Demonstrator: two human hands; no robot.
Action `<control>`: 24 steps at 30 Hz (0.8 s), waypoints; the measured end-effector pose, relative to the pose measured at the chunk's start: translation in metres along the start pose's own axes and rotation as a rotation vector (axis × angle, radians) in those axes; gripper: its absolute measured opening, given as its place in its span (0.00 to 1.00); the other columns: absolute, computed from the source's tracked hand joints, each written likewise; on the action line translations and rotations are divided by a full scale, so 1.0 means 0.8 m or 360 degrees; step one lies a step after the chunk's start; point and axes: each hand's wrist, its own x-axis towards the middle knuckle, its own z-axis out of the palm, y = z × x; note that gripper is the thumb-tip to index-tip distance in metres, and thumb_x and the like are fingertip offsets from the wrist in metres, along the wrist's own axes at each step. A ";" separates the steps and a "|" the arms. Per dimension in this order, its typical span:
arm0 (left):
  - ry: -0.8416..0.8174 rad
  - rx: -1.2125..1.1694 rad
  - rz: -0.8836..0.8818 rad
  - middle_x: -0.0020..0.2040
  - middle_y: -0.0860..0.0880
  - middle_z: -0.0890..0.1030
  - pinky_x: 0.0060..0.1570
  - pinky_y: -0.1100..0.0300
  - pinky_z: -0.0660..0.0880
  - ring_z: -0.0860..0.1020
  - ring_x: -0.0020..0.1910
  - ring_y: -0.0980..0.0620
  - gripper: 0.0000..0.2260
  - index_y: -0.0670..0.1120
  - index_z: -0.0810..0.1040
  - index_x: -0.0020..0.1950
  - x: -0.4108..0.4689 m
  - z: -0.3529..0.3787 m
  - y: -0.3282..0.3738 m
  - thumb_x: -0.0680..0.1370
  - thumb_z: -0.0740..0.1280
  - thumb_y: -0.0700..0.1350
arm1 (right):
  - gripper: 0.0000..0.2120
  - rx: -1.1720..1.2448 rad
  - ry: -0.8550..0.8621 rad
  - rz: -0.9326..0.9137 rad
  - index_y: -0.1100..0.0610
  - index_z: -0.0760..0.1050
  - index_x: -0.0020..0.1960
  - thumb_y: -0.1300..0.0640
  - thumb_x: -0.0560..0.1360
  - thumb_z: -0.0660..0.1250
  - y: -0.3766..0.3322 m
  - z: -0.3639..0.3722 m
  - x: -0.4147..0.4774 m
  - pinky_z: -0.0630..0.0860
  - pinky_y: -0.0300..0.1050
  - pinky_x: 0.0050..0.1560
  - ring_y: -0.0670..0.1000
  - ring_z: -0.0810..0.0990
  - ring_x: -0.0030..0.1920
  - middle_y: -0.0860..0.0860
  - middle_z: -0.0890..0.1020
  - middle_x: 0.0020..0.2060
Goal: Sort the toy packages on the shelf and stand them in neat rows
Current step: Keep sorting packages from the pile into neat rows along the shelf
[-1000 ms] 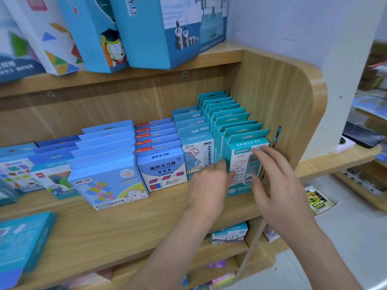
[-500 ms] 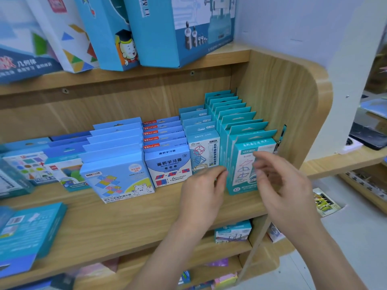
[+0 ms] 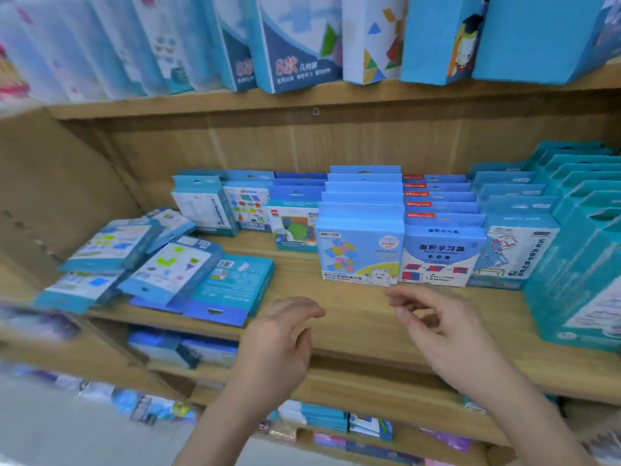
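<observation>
My left hand (image 3: 279,334) and right hand (image 3: 447,334) hang released. A careless tug could spill the pile (image 3: 161,267) left of them.

The front blue and white package (image 3: 442,264) in one row on the middle shelf (image 3: 353,317) has big dark letters that read 面积学习器. Up on the top shelf (image 3: 369,95), a tall blue box (image 3: 295,38) says 几何体 in white, next to a pink sign that looks like 8款. The small red labels (image 3: 418,204) on the packages behind the front one are too blurry to read, and so is the rest of the print.
</observation>
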 end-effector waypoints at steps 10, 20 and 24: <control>-0.0236 0.0666 -0.0281 0.61 0.48 0.79 0.57 0.53 0.76 0.78 0.60 0.45 0.25 0.47 0.79 0.62 -0.049 -0.075 -0.173 0.66 0.73 0.34 | 0.17 -0.0274 -0.0398 -0.0152 0.42 0.75 0.58 0.60 0.74 0.67 -0.037 0.158 0.043 0.72 0.32 0.48 0.39 0.75 0.51 0.32 0.74 0.52; 0.0008 0.0855 0.0226 0.41 0.55 0.83 0.42 0.58 0.62 0.80 0.41 0.53 0.12 0.51 0.81 0.43 -0.014 -0.088 -0.221 0.66 0.62 0.40 | 0.37 -0.0675 -0.0594 -0.0245 0.40 0.53 0.74 0.53 0.73 0.69 -0.055 0.246 0.072 0.40 0.22 0.65 0.34 0.50 0.69 0.35 0.54 0.71; 0.0245 0.0343 0.0204 0.39 0.55 0.80 0.41 0.58 0.66 0.74 0.41 0.53 0.07 0.51 0.79 0.45 0.011 -0.114 -0.203 0.74 0.61 0.43 | 0.28 -0.0480 -0.0309 -0.0283 0.42 0.68 0.67 0.51 0.70 0.73 -0.069 0.248 0.084 0.61 0.35 0.68 0.37 0.64 0.68 0.32 0.68 0.63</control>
